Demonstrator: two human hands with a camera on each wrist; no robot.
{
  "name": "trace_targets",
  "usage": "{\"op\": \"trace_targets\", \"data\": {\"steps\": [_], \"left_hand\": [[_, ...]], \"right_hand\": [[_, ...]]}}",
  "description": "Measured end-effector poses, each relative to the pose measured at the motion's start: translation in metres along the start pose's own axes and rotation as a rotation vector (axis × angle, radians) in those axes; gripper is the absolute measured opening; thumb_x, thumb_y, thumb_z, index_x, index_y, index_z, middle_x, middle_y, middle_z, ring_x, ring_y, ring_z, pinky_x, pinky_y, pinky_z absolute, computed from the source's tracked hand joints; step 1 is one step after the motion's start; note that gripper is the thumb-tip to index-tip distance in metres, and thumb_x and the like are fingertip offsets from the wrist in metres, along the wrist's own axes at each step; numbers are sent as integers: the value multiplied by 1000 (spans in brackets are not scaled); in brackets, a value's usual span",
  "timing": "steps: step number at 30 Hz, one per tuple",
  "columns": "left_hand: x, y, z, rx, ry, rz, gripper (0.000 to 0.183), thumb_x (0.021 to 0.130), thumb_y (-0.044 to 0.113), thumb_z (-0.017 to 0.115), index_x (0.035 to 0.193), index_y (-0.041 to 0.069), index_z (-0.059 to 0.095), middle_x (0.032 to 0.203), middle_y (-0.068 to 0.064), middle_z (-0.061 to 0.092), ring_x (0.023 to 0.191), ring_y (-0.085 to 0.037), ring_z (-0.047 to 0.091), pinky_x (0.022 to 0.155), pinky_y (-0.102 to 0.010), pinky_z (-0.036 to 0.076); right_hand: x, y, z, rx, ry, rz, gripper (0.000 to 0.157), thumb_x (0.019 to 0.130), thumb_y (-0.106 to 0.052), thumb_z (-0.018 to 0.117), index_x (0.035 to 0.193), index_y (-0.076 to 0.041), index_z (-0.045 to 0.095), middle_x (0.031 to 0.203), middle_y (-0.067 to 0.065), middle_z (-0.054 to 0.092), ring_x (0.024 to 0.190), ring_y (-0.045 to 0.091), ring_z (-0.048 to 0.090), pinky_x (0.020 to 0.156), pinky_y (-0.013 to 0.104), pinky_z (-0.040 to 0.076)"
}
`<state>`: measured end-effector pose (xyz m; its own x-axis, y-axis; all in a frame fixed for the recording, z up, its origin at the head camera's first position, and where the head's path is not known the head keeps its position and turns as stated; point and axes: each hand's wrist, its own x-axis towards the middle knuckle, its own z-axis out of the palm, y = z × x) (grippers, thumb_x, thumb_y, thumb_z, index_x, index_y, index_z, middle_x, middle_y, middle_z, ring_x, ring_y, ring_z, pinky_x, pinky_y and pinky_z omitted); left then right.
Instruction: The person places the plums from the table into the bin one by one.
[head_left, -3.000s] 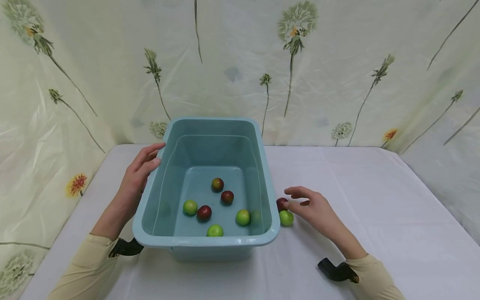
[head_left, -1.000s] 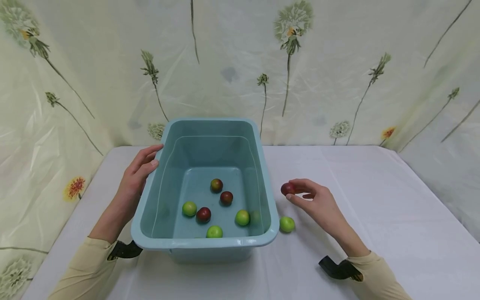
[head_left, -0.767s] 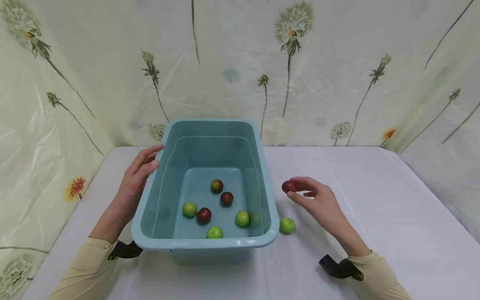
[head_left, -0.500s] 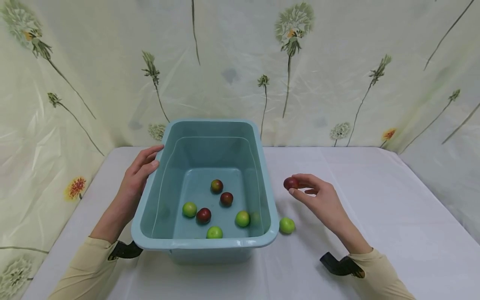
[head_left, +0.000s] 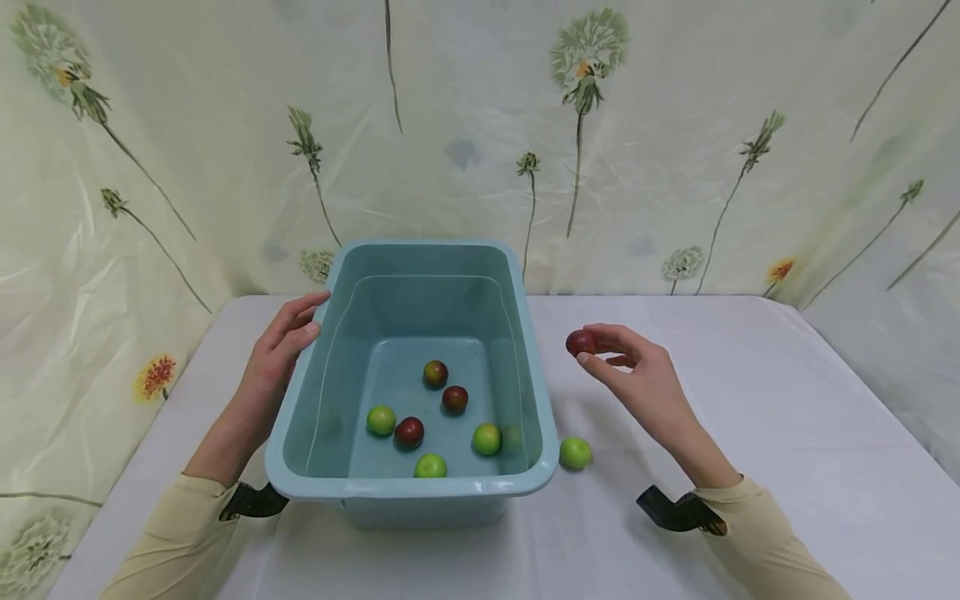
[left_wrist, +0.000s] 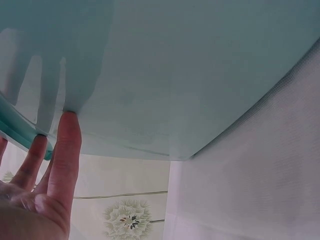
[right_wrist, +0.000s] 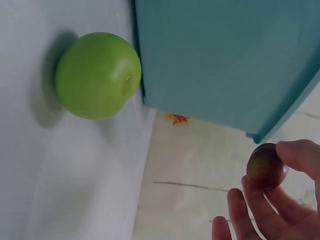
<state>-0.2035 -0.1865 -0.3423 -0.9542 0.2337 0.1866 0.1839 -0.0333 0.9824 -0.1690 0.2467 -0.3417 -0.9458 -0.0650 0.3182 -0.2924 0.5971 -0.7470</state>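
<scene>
A dark red plum [head_left: 581,342] is pinched between the thumb and fingertips of my right hand [head_left: 637,375], raised to the right of the blue plastic tub [head_left: 412,485]. In the right wrist view the plum [right_wrist: 266,166] shows near the tub's rim, outside it. My left hand [head_left: 273,358] is at the tub's left side, and in the left wrist view its straight fingers [left_wrist: 67,155] touch the outer wall. Inside the tub lie green fruits [head_left: 381,420] and dark red plums [head_left: 408,432]. Below my right hand, one green fruit [head_left: 575,452] sits on the table beside the tub.
A white cloth [head_left: 750,400] covers the table. Behind and at the sides hangs a pale curtain [head_left: 450,150] printed with dandelions. Black wrist mounts [head_left: 678,510] stick out from both sleeves.
My right hand has taken hold of the dark red plum beside the green fruit and lifted it up and away from the table. The left hand stays at the tub's side.
</scene>
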Motion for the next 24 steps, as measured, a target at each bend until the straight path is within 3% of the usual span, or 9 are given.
{"op": "trace_targets", "data": {"steps": [16,24], "left_hand": [[-1,-1,0,9,-8,-6,44,105,38,43,147,26,40,146,-7,38,117,-28,50,81,-32,54],[0,-2,0,25,-10,2,45,105,38,43,148,26,40,146,-7,38,117,-29,51,81,-32,55]], "right_hand": [[17,-16,3,71,56,-60,37,95,-28,68,130,-20,62,116,-3,65,105,11,60,87,24,47],[20,-54,2,119,75,-120,35,95,-17,67,129,-7,61,115,5,65,104,16,59,87,24,47]]}}
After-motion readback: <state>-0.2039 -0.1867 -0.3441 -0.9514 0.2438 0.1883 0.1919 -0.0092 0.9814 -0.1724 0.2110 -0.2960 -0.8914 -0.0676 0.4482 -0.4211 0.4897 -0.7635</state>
